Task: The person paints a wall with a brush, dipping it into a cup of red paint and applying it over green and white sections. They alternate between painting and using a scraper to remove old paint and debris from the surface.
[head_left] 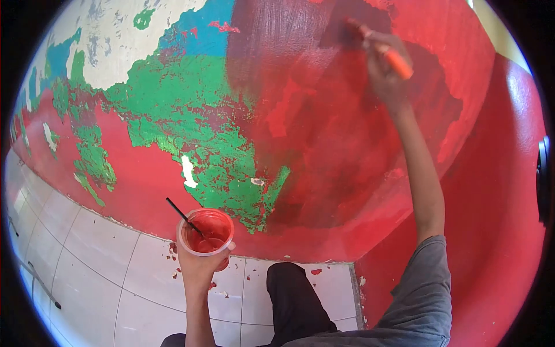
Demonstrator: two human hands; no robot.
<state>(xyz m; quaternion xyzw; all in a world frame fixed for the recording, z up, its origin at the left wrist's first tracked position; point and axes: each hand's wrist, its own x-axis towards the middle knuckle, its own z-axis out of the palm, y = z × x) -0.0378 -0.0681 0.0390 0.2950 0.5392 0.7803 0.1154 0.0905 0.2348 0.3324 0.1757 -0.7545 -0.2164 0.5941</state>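
My right hand [386,65] is raised high against the wall and closed around a paintbrush [398,62] with an orange handle. The bristle end, blurred, lies at a dark red patch of the wall [341,115]. Low in front of me, my left hand [199,263] is wrapped round a clear plastic cup of red paint [209,234]. A thin black stick [184,214] leans in the cup, its lower end in the paint. Left of the fresh-looking red area, the wall shows peeling green paint [185,98] with blue and white patches.
White floor tiles [150,272] run along the wall's foot, with paint flakes scattered on them. A second red wall [480,231] meets the first at a corner on the right. My bent knee [292,289] is close to the wall. Thin dark rods [43,283] show at far left.
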